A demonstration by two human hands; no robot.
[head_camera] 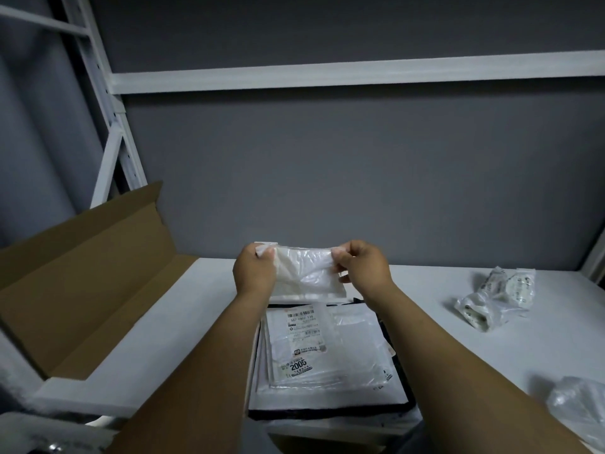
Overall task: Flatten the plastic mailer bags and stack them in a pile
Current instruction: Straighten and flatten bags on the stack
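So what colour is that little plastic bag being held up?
Translucent milky white, crinkled. The head view, the only one, shows the small plastic mailer bag clearly.

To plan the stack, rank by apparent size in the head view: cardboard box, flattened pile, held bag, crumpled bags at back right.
1. cardboard box
2. flattened pile
3. held bag and crumpled bags: look alike, left unranked.
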